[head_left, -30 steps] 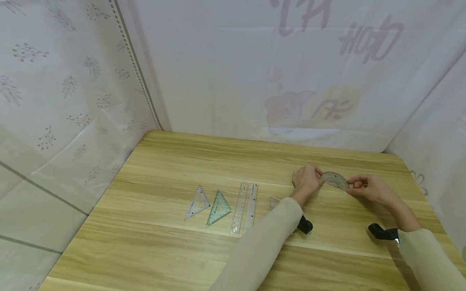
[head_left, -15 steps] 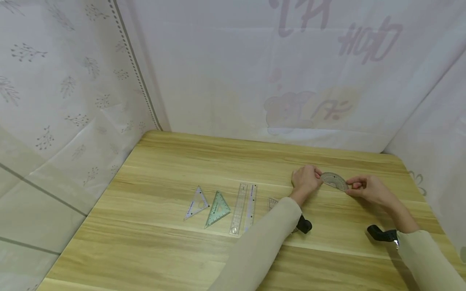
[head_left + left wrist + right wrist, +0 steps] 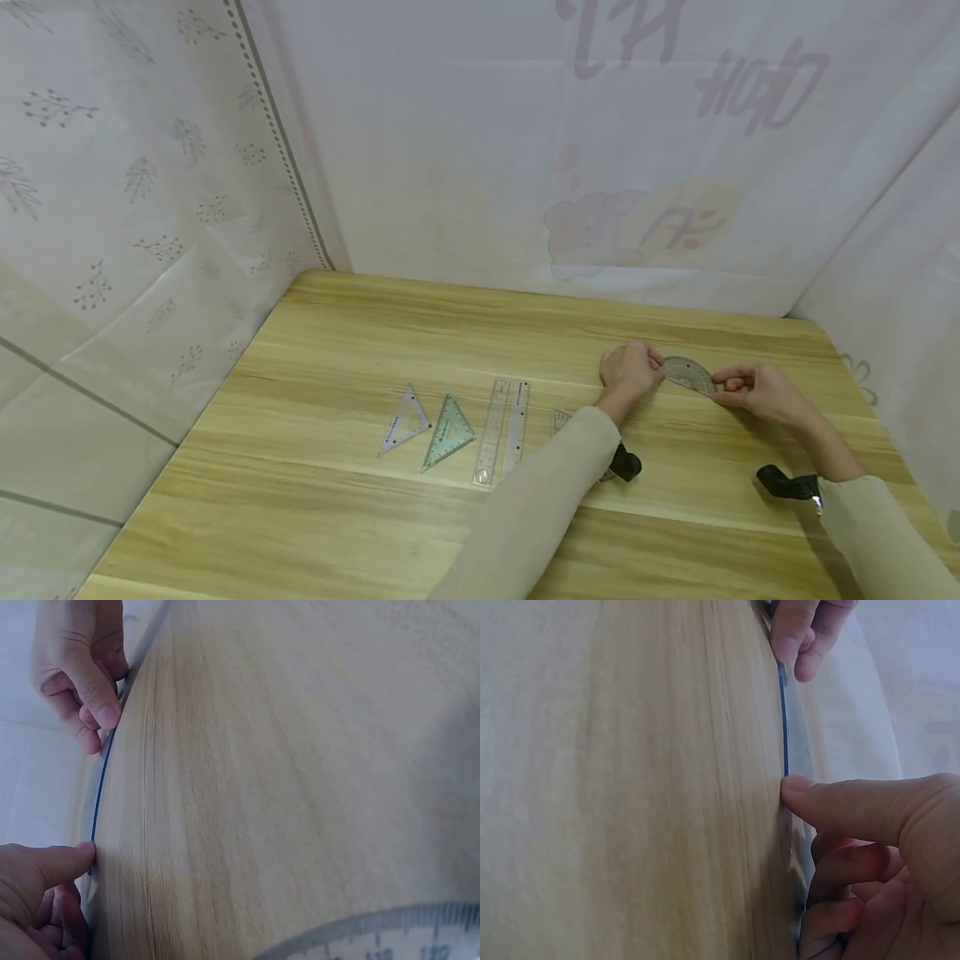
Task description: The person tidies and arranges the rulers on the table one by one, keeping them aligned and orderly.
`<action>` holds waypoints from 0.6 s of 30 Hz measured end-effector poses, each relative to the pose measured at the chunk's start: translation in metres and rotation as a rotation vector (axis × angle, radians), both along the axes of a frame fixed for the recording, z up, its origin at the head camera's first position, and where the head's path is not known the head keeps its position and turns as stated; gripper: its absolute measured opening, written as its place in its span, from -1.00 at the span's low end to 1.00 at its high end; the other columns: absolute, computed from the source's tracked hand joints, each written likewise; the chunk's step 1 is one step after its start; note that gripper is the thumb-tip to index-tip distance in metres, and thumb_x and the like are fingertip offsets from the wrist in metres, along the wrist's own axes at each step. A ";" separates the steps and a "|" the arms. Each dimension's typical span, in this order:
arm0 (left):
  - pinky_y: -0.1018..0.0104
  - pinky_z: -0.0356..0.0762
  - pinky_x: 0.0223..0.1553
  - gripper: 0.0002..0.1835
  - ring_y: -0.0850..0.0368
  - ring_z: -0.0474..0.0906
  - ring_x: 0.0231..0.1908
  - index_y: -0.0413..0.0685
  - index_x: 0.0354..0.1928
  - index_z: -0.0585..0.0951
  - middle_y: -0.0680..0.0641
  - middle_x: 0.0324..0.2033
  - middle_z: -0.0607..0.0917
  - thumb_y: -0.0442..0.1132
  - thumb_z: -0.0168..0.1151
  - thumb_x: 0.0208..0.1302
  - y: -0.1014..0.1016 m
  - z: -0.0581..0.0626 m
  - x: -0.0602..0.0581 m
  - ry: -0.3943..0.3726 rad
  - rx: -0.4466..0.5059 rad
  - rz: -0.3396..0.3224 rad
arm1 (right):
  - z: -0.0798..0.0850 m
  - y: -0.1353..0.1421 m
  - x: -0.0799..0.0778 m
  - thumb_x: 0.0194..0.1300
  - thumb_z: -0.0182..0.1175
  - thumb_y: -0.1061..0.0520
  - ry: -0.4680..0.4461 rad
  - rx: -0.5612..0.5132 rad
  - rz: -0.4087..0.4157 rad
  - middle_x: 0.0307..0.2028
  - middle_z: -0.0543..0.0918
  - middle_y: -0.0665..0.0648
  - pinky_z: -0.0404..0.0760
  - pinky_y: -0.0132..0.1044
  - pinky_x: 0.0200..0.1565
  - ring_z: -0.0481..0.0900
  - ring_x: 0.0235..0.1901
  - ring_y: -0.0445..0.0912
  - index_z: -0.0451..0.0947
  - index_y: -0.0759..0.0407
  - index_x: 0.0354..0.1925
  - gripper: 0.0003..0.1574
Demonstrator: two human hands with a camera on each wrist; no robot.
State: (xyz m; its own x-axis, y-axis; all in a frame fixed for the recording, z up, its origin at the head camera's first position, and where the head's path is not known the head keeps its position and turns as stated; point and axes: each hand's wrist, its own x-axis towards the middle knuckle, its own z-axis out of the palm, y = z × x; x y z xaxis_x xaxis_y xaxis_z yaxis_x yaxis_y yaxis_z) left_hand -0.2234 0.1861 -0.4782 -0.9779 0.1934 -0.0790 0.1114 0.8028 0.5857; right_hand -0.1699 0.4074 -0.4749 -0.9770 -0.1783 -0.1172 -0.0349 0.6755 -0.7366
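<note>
A clear half-round protractor (image 3: 688, 375) is at the right side of the wooden table, its straight edge toward me. My left hand (image 3: 632, 369) pinches its left end between thumb and fingers. At the opposite end, the thumb and fingers of my right hand (image 3: 761, 392) grip the corner. Both wrist views show the protractor (image 3: 99, 791) nearly edge-on, as a thin blue-edged strip between the left thumb (image 3: 64, 862) and the right hand (image 3: 82, 675). Another clear scaled piece (image 3: 561, 419) lies mostly hidden under my left forearm; its curved, numbered edge (image 3: 375, 930) shows in the left wrist view.
Left of my forearm, several drawing tools lie in a row on the table (image 3: 300, 500): a clear set square (image 3: 401, 431), a green set square (image 3: 442, 446), and two clear rulers, one wider (image 3: 491, 433) and one narrower (image 3: 517, 429). Patterned cloth (image 3: 450, 167) hangs behind the table.
Almost nothing differs. The protractor and both hands keep their places, with only a slight shift of the whole head view.
</note>
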 end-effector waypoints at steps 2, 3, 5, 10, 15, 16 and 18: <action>0.47 0.27 -0.18 -0.89 0.48 0.45 -0.45 0.37 -0.30 0.76 0.41 -0.57 0.53 -0.02 0.54 0.18 0.000 0.000 0.000 0.000 0.002 -0.007 | -0.001 0.000 0.000 0.32 0.38 0.27 -0.001 -0.008 0.003 -0.35 0.56 0.16 0.49 -0.42 -0.46 0.47 -0.45 -0.23 0.53 0.59 0.01 -0.56; 0.47 0.27 -0.18 -0.89 0.47 0.46 -0.44 0.37 -0.28 0.76 0.40 -0.56 0.54 -0.02 0.54 0.19 0.000 -0.001 -0.001 -0.001 0.004 -0.009 | -0.001 0.000 -0.001 0.31 0.39 0.27 -0.004 -0.014 -0.002 -0.35 0.55 0.16 0.48 -0.42 -0.46 0.46 -0.45 -0.23 0.52 0.59 0.02 -0.55; 0.47 0.27 -0.17 -0.85 0.48 0.48 -0.41 0.36 -0.21 0.76 0.41 -0.54 0.55 -0.02 0.54 0.20 0.000 -0.001 -0.001 -0.003 0.005 -0.011 | 0.000 0.000 0.000 0.32 0.39 0.25 -0.004 -0.019 -0.002 -0.33 0.54 0.17 0.49 -0.41 -0.45 0.47 -0.44 -0.21 0.50 0.58 0.03 -0.52; 0.48 0.27 -0.17 -0.81 0.49 0.45 -0.42 0.38 -0.16 0.75 0.42 -0.55 0.52 -0.02 0.54 0.19 0.001 -0.003 -0.004 -0.017 -0.004 -0.014 | 0.001 0.000 0.001 0.31 0.43 0.15 -0.022 0.003 -0.014 -0.31 0.50 0.17 0.48 -0.36 -0.44 0.45 -0.40 -0.15 0.48 0.54 0.06 -0.44; 0.48 0.27 -0.18 -0.87 0.48 0.42 -0.47 0.39 -0.26 0.75 0.42 -0.58 0.51 -0.03 0.54 0.19 0.002 -0.003 -0.005 -0.027 -0.003 -0.009 | 0.002 -0.001 0.000 0.29 0.45 0.11 -0.011 0.089 -0.026 -0.30 0.56 0.16 0.49 -0.36 -0.41 0.46 -0.36 -0.13 0.57 0.51 -0.02 -0.49; 0.48 0.28 -0.18 -0.87 0.48 0.42 -0.47 0.39 -0.28 0.74 0.41 -0.59 0.51 -0.03 0.55 0.18 0.001 -0.003 -0.005 -0.029 -0.001 -0.007 | 0.002 -0.001 0.000 0.30 0.44 0.11 -0.011 0.102 -0.027 -0.30 0.57 0.16 0.50 -0.35 -0.41 0.46 -0.36 -0.13 0.58 0.52 -0.03 -0.50; 0.48 0.29 -0.18 -0.88 0.48 0.43 -0.47 0.39 -0.31 0.74 0.41 -0.59 0.51 -0.03 0.55 0.18 0.001 -0.003 -0.005 -0.033 0.001 -0.006 | 0.003 -0.001 0.000 0.30 0.44 0.11 -0.020 0.114 -0.032 -0.30 0.59 0.16 0.51 -0.35 -0.41 0.46 -0.36 -0.13 0.59 0.53 -0.04 -0.50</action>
State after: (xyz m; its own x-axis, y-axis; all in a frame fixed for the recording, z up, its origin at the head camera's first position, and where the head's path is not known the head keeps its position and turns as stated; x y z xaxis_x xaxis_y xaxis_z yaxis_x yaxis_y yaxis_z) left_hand -0.2286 0.1873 -0.4809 -0.9738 0.1989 -0.1105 0.0967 0.8015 0.5902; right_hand -0.1700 0.4059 -0.4720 -0.9793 -0.1313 -0.1541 0.0018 0.7554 -0.6553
